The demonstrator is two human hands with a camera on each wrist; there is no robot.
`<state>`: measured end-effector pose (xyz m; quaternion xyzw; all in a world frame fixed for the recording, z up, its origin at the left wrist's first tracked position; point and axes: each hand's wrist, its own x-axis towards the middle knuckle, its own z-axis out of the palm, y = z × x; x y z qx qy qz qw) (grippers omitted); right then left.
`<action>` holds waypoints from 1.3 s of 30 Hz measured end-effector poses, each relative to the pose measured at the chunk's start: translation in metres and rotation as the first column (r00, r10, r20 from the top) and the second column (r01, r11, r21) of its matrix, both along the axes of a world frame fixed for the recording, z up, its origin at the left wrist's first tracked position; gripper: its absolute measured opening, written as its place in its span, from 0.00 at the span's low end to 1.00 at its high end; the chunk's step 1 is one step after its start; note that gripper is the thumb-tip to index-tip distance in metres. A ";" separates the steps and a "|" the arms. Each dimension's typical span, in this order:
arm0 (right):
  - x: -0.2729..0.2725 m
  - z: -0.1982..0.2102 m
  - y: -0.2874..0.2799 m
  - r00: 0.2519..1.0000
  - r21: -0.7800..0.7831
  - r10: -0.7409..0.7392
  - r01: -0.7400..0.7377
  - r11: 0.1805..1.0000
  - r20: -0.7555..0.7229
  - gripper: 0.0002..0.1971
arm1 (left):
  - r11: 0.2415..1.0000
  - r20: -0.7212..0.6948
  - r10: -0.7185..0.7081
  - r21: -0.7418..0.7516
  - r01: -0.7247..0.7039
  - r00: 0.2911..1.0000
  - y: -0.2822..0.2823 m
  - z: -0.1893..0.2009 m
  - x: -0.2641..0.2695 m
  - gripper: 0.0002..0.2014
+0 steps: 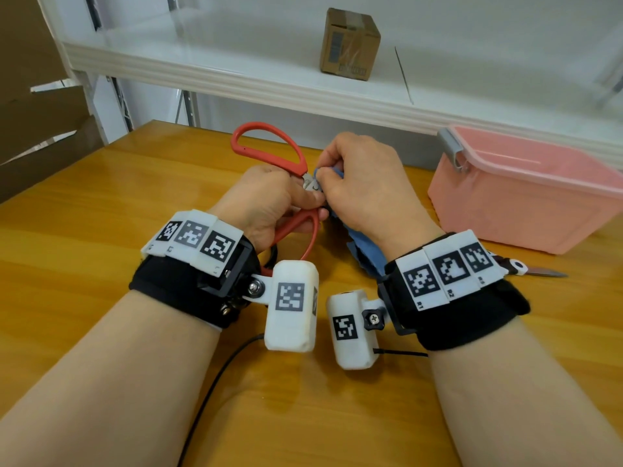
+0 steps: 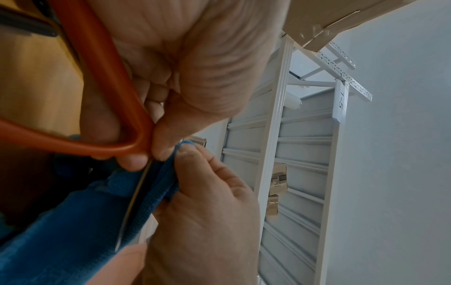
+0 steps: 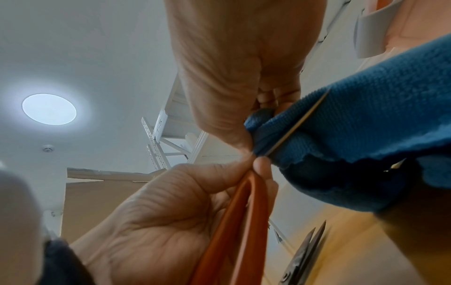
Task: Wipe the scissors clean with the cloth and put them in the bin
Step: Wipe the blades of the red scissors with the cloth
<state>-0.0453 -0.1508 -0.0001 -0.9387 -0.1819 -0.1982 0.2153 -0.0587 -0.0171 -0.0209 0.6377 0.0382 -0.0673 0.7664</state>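
Red-handled scissors (image 1: 269,153) are held above the wooden table (image 1: 101,203). My left hand (image 1: 266,200) grips them by the near handle loop (image 2: 114,92), close to the pivot. My right hand (image 1: 360,183) pinches a blue cloth (image 1: 367,244) folded around the blade. In the left wrist view the thin blade (image 2: 134,202) runs down inside the cloth (image 2: 80,221). The right wrist view shows the blade edge (image 3: 297,123) lying in the cloth (image 3: 366,125), with the red handle (image 3: 234,231) below. The pink bin (image 1: 526,190) stands open at the right.
A second pair of scissors (image 1: 542,272) lies on the table behind my right wrist, near the bin. A small cardboard box (image 1: 350,43) sits on the white shelf (image 1: 236,72) behind the table. Brown cardboard (image 1: 40,106) stands at the left.
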 end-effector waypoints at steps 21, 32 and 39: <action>0.002 0.001 -0.004 0.998 0.026 0.056 -0.056 0.998 -0.001 0.05 | 1.000 0.014 0.003 0.024 -0.003 1.000 -0.002 -0.002 -0.001 0.09; 0.006 0.011 -0.008 0.995 0.289 0.089 -0.100 0.952 0.051 0.02 | 0.989 -0.008 -0.078 -0.128 0.077 0.997 0.009 0.002 -0.001 0.13; 0.009 0.014 -0.017 0.993 0.356 0.112 -0.118 0.927 0.039 0.05 | 0.979 -0.027 -0.055 -0.196 0.049 0.998 0.009 0.002 -0.001 0.10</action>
